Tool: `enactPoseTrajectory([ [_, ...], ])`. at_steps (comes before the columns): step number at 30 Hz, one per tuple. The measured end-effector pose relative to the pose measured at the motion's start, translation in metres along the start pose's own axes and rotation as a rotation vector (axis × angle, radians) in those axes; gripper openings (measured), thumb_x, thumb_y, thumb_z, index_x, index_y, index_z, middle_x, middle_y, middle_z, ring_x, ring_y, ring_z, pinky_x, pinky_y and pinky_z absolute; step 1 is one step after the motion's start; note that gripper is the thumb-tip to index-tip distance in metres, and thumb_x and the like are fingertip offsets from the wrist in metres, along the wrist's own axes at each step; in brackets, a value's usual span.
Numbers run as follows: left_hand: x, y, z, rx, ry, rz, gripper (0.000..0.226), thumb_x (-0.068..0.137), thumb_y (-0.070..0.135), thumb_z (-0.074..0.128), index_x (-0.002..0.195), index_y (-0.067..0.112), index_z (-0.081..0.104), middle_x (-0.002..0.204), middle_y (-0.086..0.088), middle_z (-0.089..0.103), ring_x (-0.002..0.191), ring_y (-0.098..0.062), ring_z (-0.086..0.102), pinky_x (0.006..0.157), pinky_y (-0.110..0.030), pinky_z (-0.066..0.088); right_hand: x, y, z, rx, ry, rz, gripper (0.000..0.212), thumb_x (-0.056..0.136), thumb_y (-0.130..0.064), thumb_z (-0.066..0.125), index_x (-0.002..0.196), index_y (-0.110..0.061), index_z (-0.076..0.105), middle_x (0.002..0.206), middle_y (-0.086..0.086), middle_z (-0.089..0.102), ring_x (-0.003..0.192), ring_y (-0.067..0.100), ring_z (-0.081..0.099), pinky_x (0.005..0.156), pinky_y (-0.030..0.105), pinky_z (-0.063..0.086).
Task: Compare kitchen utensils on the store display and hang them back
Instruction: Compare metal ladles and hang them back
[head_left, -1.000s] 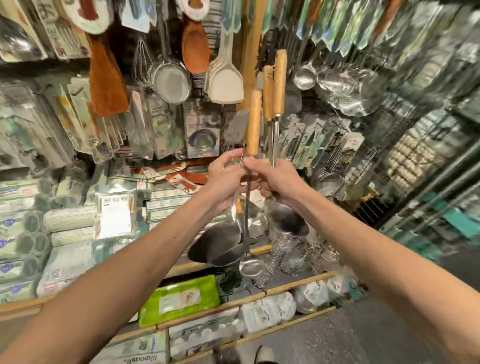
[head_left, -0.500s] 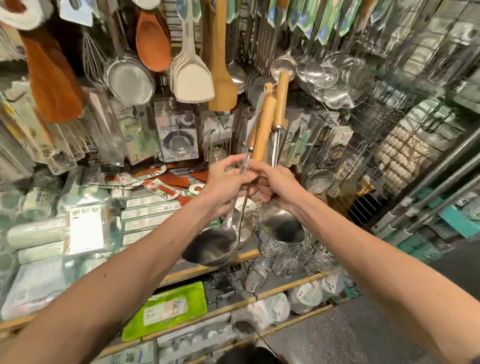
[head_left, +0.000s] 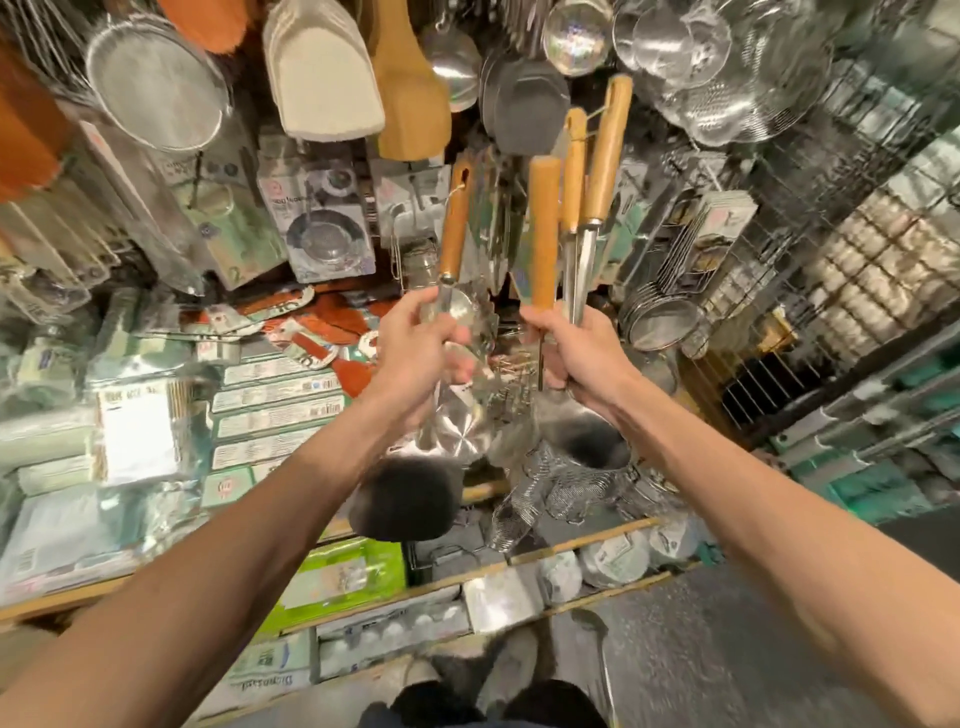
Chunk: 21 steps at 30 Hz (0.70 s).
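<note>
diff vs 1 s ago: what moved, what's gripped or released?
The left hand and right hand, touching before, have drawn apart: the left carried one wooden-handled steel ladle off to the left. Unchanged: the right hand still grips the other wooden-handled ladles, handles up.

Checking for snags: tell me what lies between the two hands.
Head view: between the left hand and right hand hang shiny metal utensils, set farther back; the gap is not bare.
</note>
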<state>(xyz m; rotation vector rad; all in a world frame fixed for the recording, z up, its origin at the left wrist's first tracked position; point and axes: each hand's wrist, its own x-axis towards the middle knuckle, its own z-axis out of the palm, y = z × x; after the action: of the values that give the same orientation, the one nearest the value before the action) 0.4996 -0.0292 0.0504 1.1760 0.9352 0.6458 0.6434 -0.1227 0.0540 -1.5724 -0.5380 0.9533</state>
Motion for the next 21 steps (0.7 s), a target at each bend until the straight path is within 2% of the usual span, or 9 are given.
enactPoseTrajectory([
  [2, 0.002, 0.006, -0.005, 0.006, -0.028, 0.006, 0.028, 0.105, 0.007, 0.043, 0.131, 0.012, 0.052, 0.067, 0.0, 0.058, 0.044, -0.01, 0.043, 0.037, -0.022, 0.03, 0.0, -0.007, -0.007, -0.04, 0.04, -0.02, 0.031, 0.092, -0.022, 0.067, 0.109, 0.004, 0.058, 0.074, 0.011, 0.058, 0.045, 0.018, 0.043, 0.034, 0.021, 0.034],
  [4, 0.001, 0.018, -0.009, -0.053, -0.124, -0.003, 0.021, 0.108, 0.017, 0.039, 0.12, 0.011, 0.055, 0.066, 0.0, 0.049, 0.043, -0.007, 0.034, 0.037, -0.02, 0.023, -0.002, -0.017, -0.011, -0.129, 0.042, -0.051, 0.028, 0.092, -0.027, 0.066, 0.101, -0.001, 0.059, 0.054, -0.003, 0.055, 0.039, 0.012, 0.043, 0.036, 0.018, 0.036],
  [7, -0.001, 0.042, -0.008, -0.138, -0.262, -0.016, 0.042, 0.109, 0.041, 0.031, 0.122, 0.014, 0.059, 0.062, 0.004, 0.042, 0.043, -0.005, 0.028, 0.039, -0.019, 0.02, -0.01, -0.038, -0.014, -0.153, 0.045, -0.098, 0.025, 0.093, -0.031, 0.065, 0.084, -0.009, 0.058, 0.047, -0.008, 0.053, 0.035, 0.01, 0.038, 0.038, 0.02, 0.035],
  [9, -0.001, 0.058, -0.004, -0.164, -0.318, -0.011, 0.046, 0.107, 0.046, 0.031, 0.12, 0.013, 0.061, 0.061, 0.005, 0.04, 0.044, -0.005, 0.027, 0.04, -0.019, 0.019, -0.013, -0.052, -0.014, -0.181, 0.041, -0.131, 0.031, 0.092, -0.036, 0.065, 0.079, -0.009, 0.06, 0.053, 0.0, 0.054, 0.036, 0.012, 0.039, 0.037, 0.019, 0.037],
  [11, -0.001, 0.074, 0.002, -0.184, -0.37, -0.011, 0.041, 0.107, 0.043, 0.035, 0.116, 0.012, 0.06, 0.061, 0.006, 0.04, 0.045, -0.005, 0.031, 0.04, -0.017, 0.024, -0.016, -0.065, -0.014, -0.207, 0.049, -0.166, 0.037, 0.087, -0.045, 0.067, 0.086, -0.008, 0.063, 0.072, 0.009, 0.057, 0.038, 0.009, 0.042, 0.039, 0.018, 0.04],
  [12, -0.001, 0.083, 0.006, -0.206, -0.394, -0.016, 0.037, 0.107, 0.042, 0.038, 0.115, 0.012, 0.06, 0.062, 0.006, 0.042, 0.046, -0.005, 0.034, 0.041, -0.017, 0.027, -0.016, -0.071, -0.015, -0.207, 0.05, -0.173, 0.042, 0.084, -0.049, 0.068, 0.091, -0.008, 0.062, 0.075, 0.008, 0.059, 0.038, 0.007, 0.044, 0.041, 0.02, 0.041],
  [16, -0.005, 0.119, 0.024, -0.239, -0.437, 0.029, 0.022, 0.092, 0.035, 0.06, 0.097, 0.014, 0.063, 0.067, 0.003, 0.047, 0.051, -0.009, 0.045, 0.048, -0.021, 0.039, -0.017, -0.1, -0.02, -0.205, 0.012, -0.242, 0.032, 0.09, -0.043, 0.065, 0.079, -0.013, 0.06, 0.05, -0.009, 0.052, 0.039, 0.009, 0.042, 0.047, 0.023, 0.035],
  [18, -0.008, 0.134, 0.034, -0.186, -0.393, 0.1, 0.015, 0.093, 0.028, 0.064, 0.09, 0.013, 0.061, 0.069, 0.0, 0.052, 0.052, -0.011, 0.054, 0.048, -0.023, 0.047, -0.015, -0.114, -0.022, -0.177, -0.003, -0.3, 0.031, 0.091, -0.04, 0.065, 0.079, -0.012, 0.06, 0.06, -0.001, 0.055, 0.041, 0.011, 0.04, 0.044, 0.022, 0.035],
  [21, -0.007, 0.148, 0.051, -0.094, -0.275, 0.225, 0.015, 0.101, 0.018, 0.057, 0.089, 0.01, 0.056, 0.073, -0.004, 0.061, 0.052, -0.013, 0.062, 0.05, -0.025, 0.056, -0.005, -0.13, -0.026, -0.141, -0.025, -0.368, 0.032, 0.091, -0.038, 0.066, 0.086, -0.007, 0.061, 0.077, 0.014, 0.053, 0.043, 0.015, 0.04, 0.037, 0.022, 0.033],
])
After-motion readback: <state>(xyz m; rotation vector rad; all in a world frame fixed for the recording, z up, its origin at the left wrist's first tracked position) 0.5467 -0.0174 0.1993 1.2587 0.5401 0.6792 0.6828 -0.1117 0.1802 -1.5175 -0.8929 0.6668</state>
